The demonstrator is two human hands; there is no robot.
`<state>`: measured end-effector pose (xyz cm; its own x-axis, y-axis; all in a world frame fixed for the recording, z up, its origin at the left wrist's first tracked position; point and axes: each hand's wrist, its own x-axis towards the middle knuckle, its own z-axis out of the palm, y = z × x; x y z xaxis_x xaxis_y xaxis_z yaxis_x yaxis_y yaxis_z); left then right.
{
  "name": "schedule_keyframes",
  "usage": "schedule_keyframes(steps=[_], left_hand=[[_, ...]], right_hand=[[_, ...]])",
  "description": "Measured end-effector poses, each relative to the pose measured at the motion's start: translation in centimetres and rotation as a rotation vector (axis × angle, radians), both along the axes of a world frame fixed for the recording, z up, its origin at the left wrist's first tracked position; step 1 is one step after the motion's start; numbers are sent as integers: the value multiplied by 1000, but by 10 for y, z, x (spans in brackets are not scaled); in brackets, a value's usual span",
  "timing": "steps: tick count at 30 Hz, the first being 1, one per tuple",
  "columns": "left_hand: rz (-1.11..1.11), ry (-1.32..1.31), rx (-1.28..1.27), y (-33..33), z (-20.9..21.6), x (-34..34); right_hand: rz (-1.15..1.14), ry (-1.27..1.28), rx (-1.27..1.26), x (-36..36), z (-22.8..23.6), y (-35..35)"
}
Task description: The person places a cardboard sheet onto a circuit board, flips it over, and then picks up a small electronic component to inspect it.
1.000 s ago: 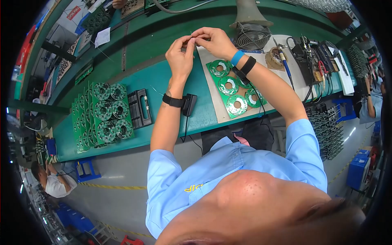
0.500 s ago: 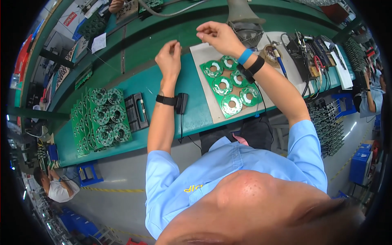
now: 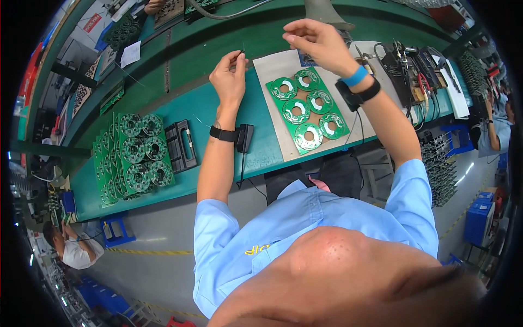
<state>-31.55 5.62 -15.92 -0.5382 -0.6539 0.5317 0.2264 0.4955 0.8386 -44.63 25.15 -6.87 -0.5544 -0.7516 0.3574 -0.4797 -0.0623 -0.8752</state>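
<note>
Small component [image 3: 243, 51] seems pinched in left hand [image 3: 227, 82].

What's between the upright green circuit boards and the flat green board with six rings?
In the head view: a black plastic tray, then the left forearm with black wristband and black box, then teal tabletop and beige mat.

Yellow letters [image 3: 257, 250] on blue shirt [image 3: 321, 211], red lettered sign [image 3: 92, 23]

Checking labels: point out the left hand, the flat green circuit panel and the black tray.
Left hand [image 3: 229, 80]: head view, middle of the hand.
Flat green circuit panel [image 3: 305, 111]: head view, a ring near its middle.
Black tray [image 3: 176, 146]: head view, its dark body.
</note>
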Motion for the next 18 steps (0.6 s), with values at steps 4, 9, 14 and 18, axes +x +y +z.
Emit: schedule_keyframes(steps=[4, 9, 14, 18], left_hand=[[-8, 3, 28, 2, -2, 1], [-20, -13, 30, 1, -9, 1], [-20, -44, 53, 0, -11, 1], [-31, -66, 87, 1, -13, -1]], right_hand=[[31, -36, -50, 24, 26, 51], [-44, -128, 6, 53, 7, 123], [-242, -291, 63, 68, -76, 163], [-443, -290, -16, 64, -126, 174]])
